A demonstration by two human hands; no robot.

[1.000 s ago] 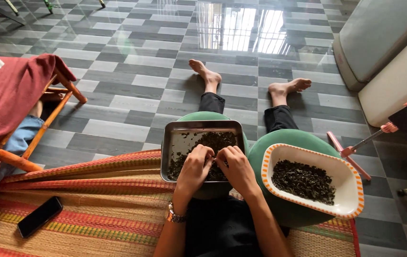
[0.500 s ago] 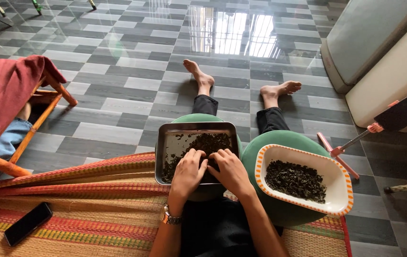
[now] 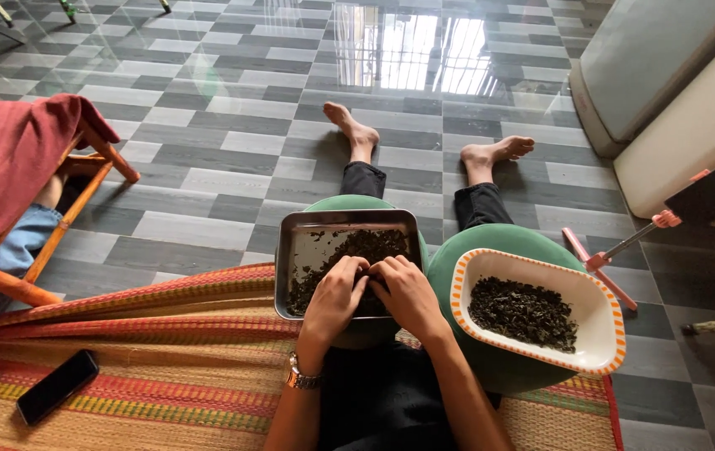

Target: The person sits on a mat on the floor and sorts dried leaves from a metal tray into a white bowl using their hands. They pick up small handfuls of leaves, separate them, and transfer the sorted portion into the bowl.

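Fingers of both hands meet at the lower middle of the frame, over the near edge of a metal tray (image 3: pixel 286 276): the left hand (image 3: pixel 334 299) and the right hand (image 3: pixel 403 294) lie side by side, touching, their fingertips curled down into the dark dried leaves (image 3: pixel 357 250). Whether each grip pinches some leaves or only presses on them I cannot tell, since the fingertips are buried in the heap. The leaves sit mostly in the near and right half of the tray, while its far left corner shows bare metal with only crumbs. To the right, just beside the tray, a white oval dish with an orange rim (image 3: pixel 600 301) holds a fair layer of similar dark leaves, so part of the lot seems already sorted across, with a good share left in the tray; that is a judgement only. Both vessels rest on green round cushions (image 3: pixel 458 259) over the person's outstretched legs. Outward, a striped woven mat (image 3: pixel 149 367) fills the lower left, a black phone (image 3: pixel 57 386) lying on it; a wooden stool draped in red cloth (image 3: pixel 7 167) stands at the left edge, above grey tiled floor (image 3: pixel 232 125). Against the earlier frames, the hands have stayed at the same spot in the tray, the heaps look much alike, and the view has shifted slightly.
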